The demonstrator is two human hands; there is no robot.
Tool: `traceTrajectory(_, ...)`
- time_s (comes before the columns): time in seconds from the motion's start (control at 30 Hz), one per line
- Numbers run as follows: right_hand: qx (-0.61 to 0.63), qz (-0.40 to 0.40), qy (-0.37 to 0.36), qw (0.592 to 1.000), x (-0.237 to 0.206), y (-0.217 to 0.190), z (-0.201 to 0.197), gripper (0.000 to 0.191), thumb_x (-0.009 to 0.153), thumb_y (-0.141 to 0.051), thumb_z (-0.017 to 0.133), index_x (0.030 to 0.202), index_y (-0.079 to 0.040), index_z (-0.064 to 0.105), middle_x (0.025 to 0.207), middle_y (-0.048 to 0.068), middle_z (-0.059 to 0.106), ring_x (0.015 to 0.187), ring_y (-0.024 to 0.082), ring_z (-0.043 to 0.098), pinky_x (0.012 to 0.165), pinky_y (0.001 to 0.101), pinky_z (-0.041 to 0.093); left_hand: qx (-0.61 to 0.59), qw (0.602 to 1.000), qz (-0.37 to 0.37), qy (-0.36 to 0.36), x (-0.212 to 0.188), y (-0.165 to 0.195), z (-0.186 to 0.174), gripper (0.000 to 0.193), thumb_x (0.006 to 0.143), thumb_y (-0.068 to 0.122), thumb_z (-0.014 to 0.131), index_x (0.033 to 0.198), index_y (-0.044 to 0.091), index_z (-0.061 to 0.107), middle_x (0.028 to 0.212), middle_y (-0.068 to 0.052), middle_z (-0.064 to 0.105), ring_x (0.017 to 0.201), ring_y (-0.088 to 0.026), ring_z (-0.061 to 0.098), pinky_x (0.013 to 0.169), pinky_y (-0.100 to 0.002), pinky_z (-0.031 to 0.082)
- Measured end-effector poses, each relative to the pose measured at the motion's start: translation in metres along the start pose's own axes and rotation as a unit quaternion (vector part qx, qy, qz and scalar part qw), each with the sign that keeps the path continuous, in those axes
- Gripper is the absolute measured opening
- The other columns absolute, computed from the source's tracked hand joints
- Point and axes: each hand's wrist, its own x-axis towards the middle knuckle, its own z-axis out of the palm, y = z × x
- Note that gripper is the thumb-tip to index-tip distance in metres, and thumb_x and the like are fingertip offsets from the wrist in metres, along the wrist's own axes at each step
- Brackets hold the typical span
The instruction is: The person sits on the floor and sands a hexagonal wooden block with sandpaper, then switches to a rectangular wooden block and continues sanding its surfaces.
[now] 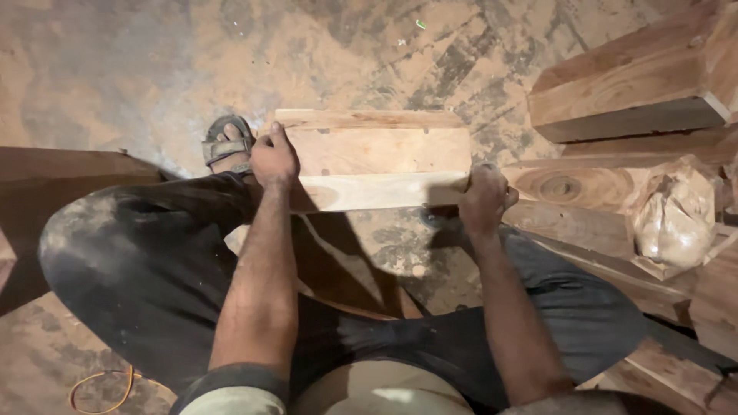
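The person crouched over a dusty floor (138, 69) strewn with sawdust, and both hands gripped a pale wooden block (377, 157) by its ends. The left hand (273, 157) closed over the block's left end, just beside a sandalled foot (227, 144). The right hand (484, 198) clasped the right end. Dark trousers (146, 269) covered the bent knees. To the right lay stacked timber blocks (626, 88), with a crumpled plastic bag (675, 215) resting on them. An orange cord (104, 392) curled at the lower left.

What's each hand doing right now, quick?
Left hand: closed, gripping the left end of the wooden block.
Right hand: closed on the block's right end.
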Motion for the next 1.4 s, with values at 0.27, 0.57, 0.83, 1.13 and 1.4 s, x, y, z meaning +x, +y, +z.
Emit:
traceTrajectory(0.27,0.015,-0.17,0.007,0.985,0.0,-0.048,0.001,0.021,0.089,-0.022,0.055,0.092,-0.011,0.071,0.094,0.006,0.07,0.102,0.03,0.058,0.092,0.0638,0.03,0.005,1.0,0.003,-0.004,0.0,0.001,0.0,0.06,0.098,0.057,0.055,0.104,0.001,0.076,0.097,-0.026,0.073,0.097,-0.043,0.07,0.089,-0.05,0.051)
traceTrajectory(0.57,0.002,-0.045,-0.005,0.999,0.026,-0.039,-0.008,0.013,0.083,-0.016,0.06,0.076,-0.011,0.07,0.083,0.013,0.071,0.086,0.038,0.064,0.07,0.0588,0.037,0.01,1.0,-0.025,-0.007,0.0,0.004,0.0,0.059,0.096,0.057,0.054,0.101,0.003,0.076,0.098,-0.025,0.074,0.098,-0.042,0.07,0.089,-0.05,0.052)
traceTrajectory(0.83,0.025,-0.051,0.026,0.998,0.015,-0.039,-0.008,0.011,0.081,-0.017,0.064,0.079,-0.01,0.072,0.081,0.015,0.071,0.081,0.038,0.066,0.069,0.0587,0.041,0.013,1.0,-0.014,-0.013,0.002,0.003,0.0,0.061,0.097,0.058,0.054,0.104,0.001,0.075,0.1,-0.026,0.074,0.1,-0.043,0.07,0.09,-0.05,0.052)
traceTrajectory(1.13,0.054,-0.132,0.0,0.99,0.021,-0.057,0.009,0.008,0.084,-0.012,0.064,0.082,-0.007,0.07,0.084,0.016,0.069,0.086,0.039,0.067,0.076,0.0534,0.049,0.009,0.997,-0.058,-0.047,0.007,0.002,0.001,0.062,0.097,0.06,0.049,0.114,0.005,0.073,0.112,-0.025,0.072,0.111,-0.044,0.066,0.097,-0.051,0.049)
traceTrajectory(1.4,0.114,-0.106,0.054,0.986,0.027,-0.038,-0.004,0.011,0.089,-0.013,0.07,0.09,-0.002,0.071,0.081,0.02,0.067,0.081,0.041,0.066,0.076,0.049,0.053,-0.25,0.953,-0.036,-0.169,0.028,-0.014,0.004,0.064,0.102,0.051,0.045,0.135,-0.002,0.061,0.144,-0.019,0.06,0.135,-0.031,0.053,0.113,-0.04,0.037)
